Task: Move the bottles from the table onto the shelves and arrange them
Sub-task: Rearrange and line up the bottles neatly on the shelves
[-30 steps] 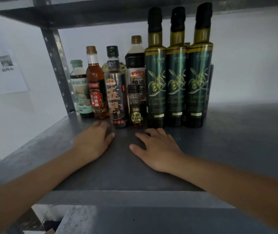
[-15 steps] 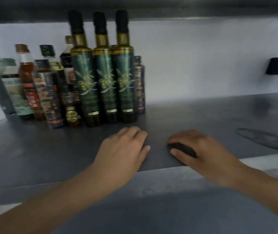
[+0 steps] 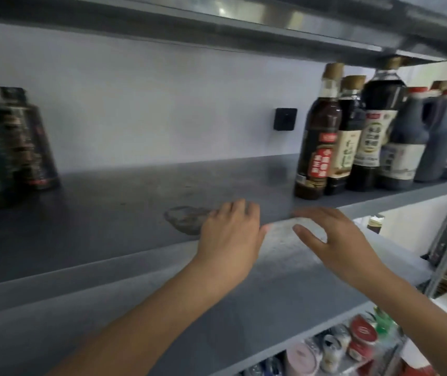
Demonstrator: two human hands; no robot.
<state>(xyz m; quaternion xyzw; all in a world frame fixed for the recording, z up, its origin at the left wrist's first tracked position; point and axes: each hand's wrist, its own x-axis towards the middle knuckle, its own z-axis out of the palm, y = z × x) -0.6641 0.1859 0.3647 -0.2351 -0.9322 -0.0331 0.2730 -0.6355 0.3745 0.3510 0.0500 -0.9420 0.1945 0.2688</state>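
Hands: left hand (image 3: 230, 234) flat on shelf (image 3: 108, 226), right hand (image 3: 333, 240) spread, both empty | Advice: bottles (image 3: 317, 147) are best squared gently.

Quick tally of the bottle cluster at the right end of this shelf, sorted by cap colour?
Brown-capped bottles: 4 (one shows only its cap, behind the jugs)
Red-capped jugs: 3
Total: 7

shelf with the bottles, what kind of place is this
Probably a pantry or storeroom. Grey metal shelving stands against a plain wall, rows of sauce and oil bottles fill the right end, and cans sit on the shelf below.
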